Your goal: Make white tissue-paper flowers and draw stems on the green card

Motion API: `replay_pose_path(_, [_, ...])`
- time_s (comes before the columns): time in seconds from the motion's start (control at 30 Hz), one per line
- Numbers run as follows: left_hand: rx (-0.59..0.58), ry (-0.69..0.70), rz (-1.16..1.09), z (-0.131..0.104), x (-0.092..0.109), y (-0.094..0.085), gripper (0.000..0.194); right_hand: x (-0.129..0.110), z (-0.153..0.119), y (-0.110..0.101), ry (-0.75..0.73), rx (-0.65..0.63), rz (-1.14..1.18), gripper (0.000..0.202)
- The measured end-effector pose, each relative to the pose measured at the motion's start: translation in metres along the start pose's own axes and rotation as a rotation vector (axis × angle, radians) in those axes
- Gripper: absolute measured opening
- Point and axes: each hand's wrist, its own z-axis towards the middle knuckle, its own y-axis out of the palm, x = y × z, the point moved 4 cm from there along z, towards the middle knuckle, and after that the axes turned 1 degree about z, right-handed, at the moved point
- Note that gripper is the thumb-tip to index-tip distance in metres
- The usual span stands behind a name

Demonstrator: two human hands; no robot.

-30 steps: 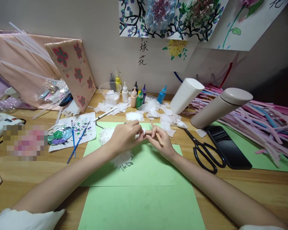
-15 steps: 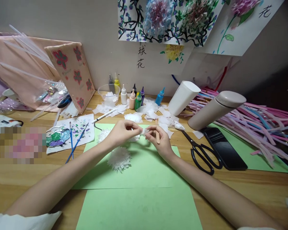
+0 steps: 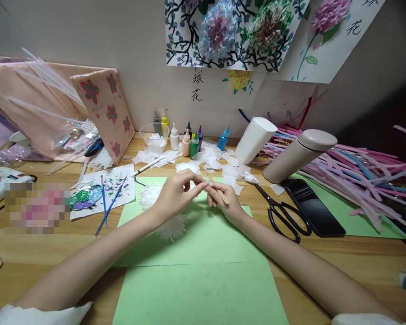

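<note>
Over the green paper (image 3: 203,293), my two hands meet at the fingertips. My left hand (image 3: 176,194) is closed in a pinch at a small piece of white paper, which is almost hidden by the fingers. Closed as well, my right hand (image 3: 226,203) touches the left fingertips and has a thin wooden craft stick tucked among its fingers, mostly covered. Beneath my left wrist lies a fringed white paper flower (image 3: 172,228), partly hidden by the forearm. A second white paper flower (image 3: 149,196) sits just left of that hand.
Cut white paper pieces (image 3: 209,155) lie behind the hands, near several paint bottles (image 3: 194,146). Black-handled scissors (image 3: 286,216), a phone (image 3: 314,207) and a tilted flask (image 3: 297,155) are at right. Blue paintbrushes (image 3: 113,203) and a glue gun (image 3: 6,185) are at left.
My fingertips have come together, covering the white paper that showed between them. The right fingers now cover more of the craft stick. The camera view has shifted slightly.
</note>
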Motion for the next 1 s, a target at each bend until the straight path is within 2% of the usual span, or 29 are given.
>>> replay_pose_path(0.13, [-0.051,0.073,0.201,-0.005,0.0,0.007,0.018,0.0,-0.001,0.0,0.009,-0.046,0.087,0.029])
replay_pose_path(0.3, [-0.027,0.081,0.355,-0.006,-0.005,0.008,0.018,-0.003,-0.003,0.005,0.016,-0.132,0.114,0.027])
replay_pose_path(0.5, [0.009,0.133,0.457,-0.006,-0.006,0.009,0.015,-0.003,-0.003,0.005,0.036,-0.174,0.145,0.028])
replay_pose_path(0.73, [0.054,0.11,0.429,-0.004,-0.009,0.008,0.011,-0.003,-0.005,0.008,0.03,-0.243,0.123,0.029])
replay_pose_path(1.0, [0.003,0.058,0.364,-0.003,-0.009,0.004,0.013,-0.006,-0.007,0.01,0.017,-0.252,0.071,0.031])
